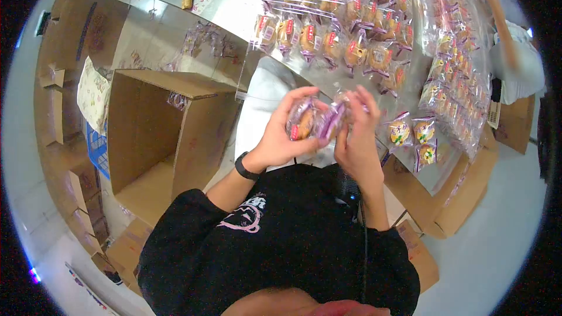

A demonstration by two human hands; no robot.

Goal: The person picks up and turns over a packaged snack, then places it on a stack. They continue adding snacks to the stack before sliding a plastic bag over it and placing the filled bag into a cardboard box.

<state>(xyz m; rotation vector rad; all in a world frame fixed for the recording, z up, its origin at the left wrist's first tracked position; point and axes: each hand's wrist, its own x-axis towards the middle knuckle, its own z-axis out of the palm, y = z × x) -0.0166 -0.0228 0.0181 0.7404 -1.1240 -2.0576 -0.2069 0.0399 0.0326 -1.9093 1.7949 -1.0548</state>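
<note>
In front of my chest, my left hand (281, 131) is wrapped around a clear-and-purple packaged pastry (301, 126) with a small red label. My right hand (358, 131), slightly blurred, has its fingers on a second packaged pastry (332, 122). The two packs touch or nearly touch between my hands. Rows of similar packaged pastries (331, 42) lie on the metal table (228, 3) just beyond. To the right of my right hand sit three packs with yellow-and-white printing (399, 131).
An open cardboard box (143, 129) stands at my left, with a blue crate (98, 151) behind it. Another open box (448, 205) is at the lower right. Stacked packs (453, 93) cover the table's right side. Beyond them a co-worker's arm (500, 20) reaches in.
</note>
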